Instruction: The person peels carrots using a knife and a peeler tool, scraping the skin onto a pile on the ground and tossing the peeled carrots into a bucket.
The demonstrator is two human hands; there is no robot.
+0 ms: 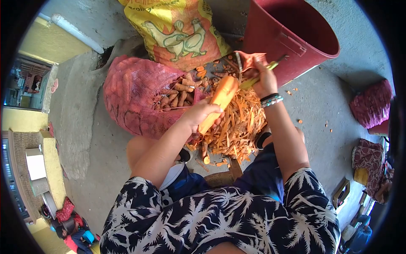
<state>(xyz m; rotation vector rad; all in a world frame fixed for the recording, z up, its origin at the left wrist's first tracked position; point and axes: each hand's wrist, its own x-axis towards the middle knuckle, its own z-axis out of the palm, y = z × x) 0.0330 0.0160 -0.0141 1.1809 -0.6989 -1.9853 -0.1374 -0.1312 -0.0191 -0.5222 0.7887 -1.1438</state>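
My left hand (202,114) is closed round the lower end of a large peeled carrot (225,92), which tilts up to the right. My right hand (264,80) grips what looks like a peeler, with a yellow-green handle (249,83) and a thin metal part beside reddish material (252,59); blur and fingers hide its exact shape. It is close to the carrot's upper end. Below both hands lies a heap of orange carrot peelings (237,131). Left of them, unpeeled carrots (182,89) show through the opening of a red mesh sack (133,91).
A tall dark-red bin (270,38) stands at the back right. Behind the mesh sack is a yellow and orange printed sack (177,34). Purple mesh sacks (372,103) lie far right. At lower left, a person (74,233) is near the wall.
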